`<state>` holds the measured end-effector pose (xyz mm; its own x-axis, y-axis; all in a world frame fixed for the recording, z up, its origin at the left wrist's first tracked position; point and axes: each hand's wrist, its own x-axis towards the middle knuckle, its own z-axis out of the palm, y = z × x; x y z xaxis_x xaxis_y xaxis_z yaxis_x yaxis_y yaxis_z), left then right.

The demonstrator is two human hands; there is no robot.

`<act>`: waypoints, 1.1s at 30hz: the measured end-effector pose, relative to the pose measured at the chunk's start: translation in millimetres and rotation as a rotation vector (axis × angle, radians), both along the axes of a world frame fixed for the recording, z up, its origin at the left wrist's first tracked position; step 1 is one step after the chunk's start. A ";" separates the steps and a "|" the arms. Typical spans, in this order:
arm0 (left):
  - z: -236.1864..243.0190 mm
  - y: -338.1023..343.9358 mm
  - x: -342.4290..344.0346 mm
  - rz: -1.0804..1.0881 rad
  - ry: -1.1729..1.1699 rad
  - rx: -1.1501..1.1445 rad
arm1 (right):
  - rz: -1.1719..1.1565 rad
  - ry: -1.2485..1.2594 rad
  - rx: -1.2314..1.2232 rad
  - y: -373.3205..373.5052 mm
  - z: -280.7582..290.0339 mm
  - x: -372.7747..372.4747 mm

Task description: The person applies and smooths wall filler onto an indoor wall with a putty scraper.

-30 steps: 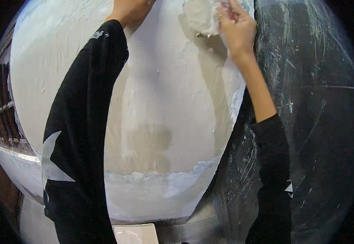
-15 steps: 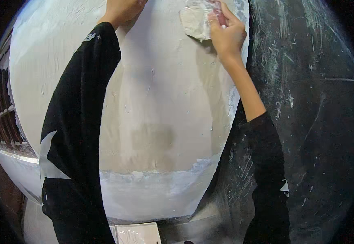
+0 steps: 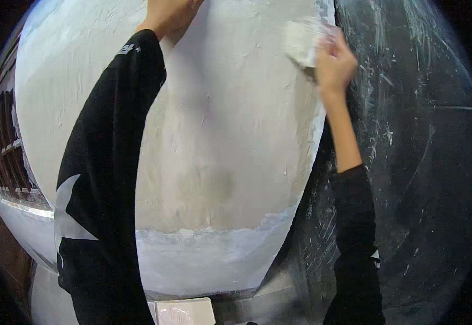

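My right hand (image 3: pixel 337 60) grips a putty knife whose flat blade (image 3: pixel 302 42) is thickly coated in white paste. Motion smears both the hand and the blade, which sits against the plastered wall (image 3: pixel 236 146) close to its right edge; I cannot tell exactly where the blade touches. At the top, my left hand (image 3: pixel 172 15) is raised in front of the same wall. The picture's upper edge cuts off its fingers, so whatever they hold is hidden. Fresh cream plaster with fine ridges covers most of the wall, above a paler bluish-white band (image 3: pixel 203 260).
A dark, paste-streaked panel (image 3: pixel 409 162) borders the wall on the right. To the left is a dark barred window (image 3: pixel 11 146). Below the wall, a square pale container (image 3: pixel 212 311) with whitish-pink paste stands at the bottom edge.
My right hand has swept the putty knife rightward and slightly down, toward the wall's right edge. My left hand has shifted a little to the right.
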<state>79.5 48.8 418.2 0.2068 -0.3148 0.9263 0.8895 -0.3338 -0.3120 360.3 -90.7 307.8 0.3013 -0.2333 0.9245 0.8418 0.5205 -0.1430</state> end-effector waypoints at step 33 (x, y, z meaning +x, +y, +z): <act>-0.6 -7.5 6.5 0.009 -0.001 -0.008 | -0.170 0.052 0.131 23.8 116.9 -6.1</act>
